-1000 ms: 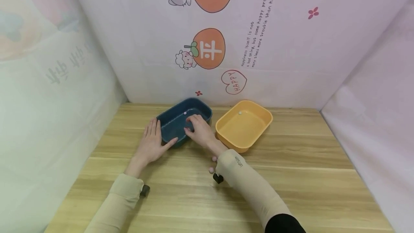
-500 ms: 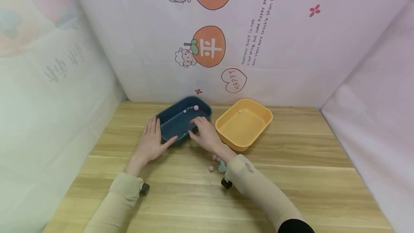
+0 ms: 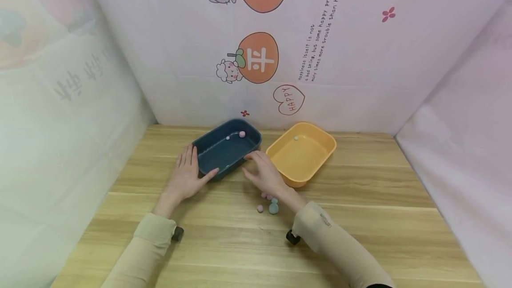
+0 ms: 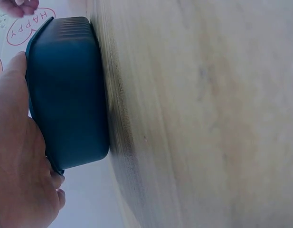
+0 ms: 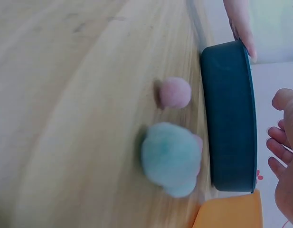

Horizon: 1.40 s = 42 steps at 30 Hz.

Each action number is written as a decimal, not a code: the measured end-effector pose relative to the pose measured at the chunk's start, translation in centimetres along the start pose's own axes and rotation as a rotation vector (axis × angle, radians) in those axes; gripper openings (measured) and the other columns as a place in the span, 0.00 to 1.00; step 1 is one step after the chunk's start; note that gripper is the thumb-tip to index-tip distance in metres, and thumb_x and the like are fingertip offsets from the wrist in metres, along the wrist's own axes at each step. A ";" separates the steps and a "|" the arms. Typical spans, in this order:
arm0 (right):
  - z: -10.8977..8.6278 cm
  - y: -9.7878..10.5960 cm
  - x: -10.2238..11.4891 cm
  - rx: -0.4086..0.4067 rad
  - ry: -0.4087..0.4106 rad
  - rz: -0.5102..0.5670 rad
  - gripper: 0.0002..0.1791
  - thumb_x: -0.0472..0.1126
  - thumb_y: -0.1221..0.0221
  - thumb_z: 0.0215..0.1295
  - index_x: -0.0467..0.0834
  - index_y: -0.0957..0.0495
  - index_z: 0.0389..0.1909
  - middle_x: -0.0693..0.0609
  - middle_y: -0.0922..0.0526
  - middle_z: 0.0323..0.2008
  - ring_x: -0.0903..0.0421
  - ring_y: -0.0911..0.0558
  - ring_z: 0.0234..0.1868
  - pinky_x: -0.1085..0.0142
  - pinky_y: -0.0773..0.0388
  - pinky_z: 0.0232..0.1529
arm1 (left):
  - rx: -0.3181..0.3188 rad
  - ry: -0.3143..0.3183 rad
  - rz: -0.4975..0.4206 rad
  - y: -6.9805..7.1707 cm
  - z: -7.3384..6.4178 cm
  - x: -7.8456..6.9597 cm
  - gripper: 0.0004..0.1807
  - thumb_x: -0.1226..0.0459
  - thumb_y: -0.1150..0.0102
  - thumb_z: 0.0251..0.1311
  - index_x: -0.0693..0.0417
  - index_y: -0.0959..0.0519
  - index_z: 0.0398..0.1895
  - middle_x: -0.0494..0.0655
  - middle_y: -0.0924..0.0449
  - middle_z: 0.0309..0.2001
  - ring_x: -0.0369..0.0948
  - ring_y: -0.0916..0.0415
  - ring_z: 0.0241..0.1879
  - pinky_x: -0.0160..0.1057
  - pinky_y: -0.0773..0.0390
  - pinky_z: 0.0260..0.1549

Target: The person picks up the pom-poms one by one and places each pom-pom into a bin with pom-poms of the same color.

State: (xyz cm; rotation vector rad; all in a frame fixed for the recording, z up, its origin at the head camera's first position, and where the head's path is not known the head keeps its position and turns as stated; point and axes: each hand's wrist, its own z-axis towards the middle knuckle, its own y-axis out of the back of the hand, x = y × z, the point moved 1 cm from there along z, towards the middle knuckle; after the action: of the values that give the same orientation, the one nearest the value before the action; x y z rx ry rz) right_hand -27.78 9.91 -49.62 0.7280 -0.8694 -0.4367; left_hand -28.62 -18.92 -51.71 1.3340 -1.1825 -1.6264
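My left hand (image 3: pixel 187 177) rests at the left end of the dark blue bin (image 3: pixel 220 154), its straight fingers along the end and its thumb on the near rim. Inside that bin are a pink pompom (image 3: pixel 242 134) and a smaller pale pink one (image 3: pixel 228 138). My right hand (image 3: pixel 265 173) hovers between this bin's near right side and the yellow bin (image 3: pixel 300 159), fingers loosely bent around nothing. On the table below it lie a large mint pompom (image 5: pixel 170 154) with a smaller mint one against it, a pink pompom (image 5: pixel 175 92), and further pink ones partly hidden.
A small pale green pompom (image 3: pixel 296 138) sits in the yellow bin. Both bins stand at the back of the wooden table (image 3: pixel 224 243), close to the printed white cloth (image 3: pixel 344 101). More white cloth hangs on the left and right.
My right hand has released the larger pink pompom inside the blue bin and drawn back to the right, uncovering the mint pompoms on the table. The left hand stays at the bin.
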 end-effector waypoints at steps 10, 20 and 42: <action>-2.5 0.8 -0.2 0.008 -0.040 0.046 0.19 0.37 0.28 0.72 0.40 0.18 0.60 0.43 0.13 0.58 0.45 0.17 0.64 0.49 0.16 0.67 | 0.019 0.008 0.005 0.3 -0.1 -0.2 0.68 0.24 0.57 0.74 0.70 0.65 0.89 0.70 0.68 0.90 0.65 0.68 0.91 0.67 0.60 0.89; -4.5 0.2 -1.9 -0.017 0.086 0.102 0.19 0.41 0.30 0.75 0.38 0.18 0.61 0.43 0.12 0.57 0.46 0.15 0.61 0.51 0.14 0.62 | 0.016 0.007 -0.006 0.5 -0.3 -0.2 0.68 0.25 0.56 0.74 0.71 0.65 0.89 0.70 0.68 0.90 0.65 0.68 0.91 0.66 0.61 0.89; -8.6 1.8 -0.5 0.151 -0.020 0.134 0.19 0.36 0.30 0.72 0.36 0.19 0.60 0.43 0.16 0.51 0.48 0.17 0.49 0.58 0.14 0.51 | 0.018 -0.006 -0.006 0.3 -0.1 -0.1 0.67 0.24 0.56 0.74 0.70 0.64 0.89 0.70 0.68 0.90 0.65 0.68 0.91 0.66 0.61 0.89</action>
State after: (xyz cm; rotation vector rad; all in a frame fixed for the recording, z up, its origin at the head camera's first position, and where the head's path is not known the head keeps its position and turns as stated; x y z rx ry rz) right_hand -20.94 14.86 -52.26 0.7991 -0.9714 -0.2615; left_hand -28.54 -18.97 -51.37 1.3460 -1.1998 -1.6287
